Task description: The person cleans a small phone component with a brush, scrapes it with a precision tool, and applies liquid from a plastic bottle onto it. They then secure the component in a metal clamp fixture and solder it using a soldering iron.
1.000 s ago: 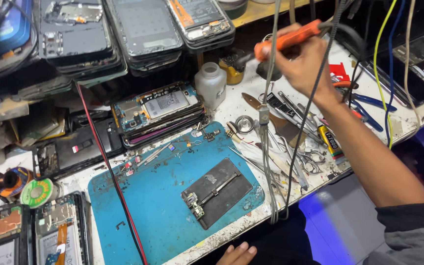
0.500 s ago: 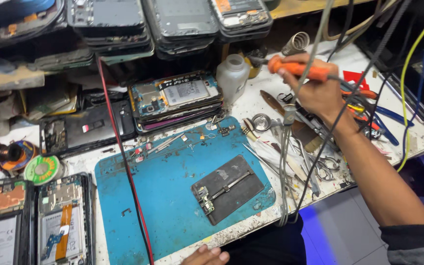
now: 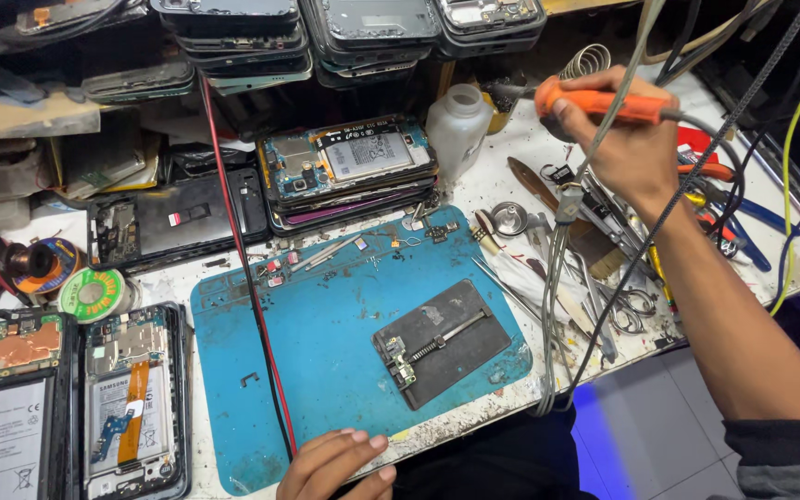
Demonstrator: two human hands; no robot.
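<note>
1. Your right hand (image 3: 627,153) is clenched around the orange iron (image 3: 604,102), held up over the back right of the bench, near the white bottle (image 3: 458,125).
2. Your left hand (image 3: 335,466) grasps nothing; it rests with loosely curled fingers on the front edge of the blue mat (image 3: 326,343).
3. The dark board holder (image 3: 442,341) lies on the mat, well apart from the iron.
4. Risk: the iron's cord runs among the hanging cables (image 3: 562,231) (likely snag point); a tug could drag the tip into the bottle or the phone stack (image 3: 349,171).
5. Risk: the loose tweezers and scissors (image 3: 636,306) under your forearm could be swept off.
6. Hard to make out: the iron's tip is lost against the dark clutter. The small parts at the mat's top edge are too small to identify.
</note>
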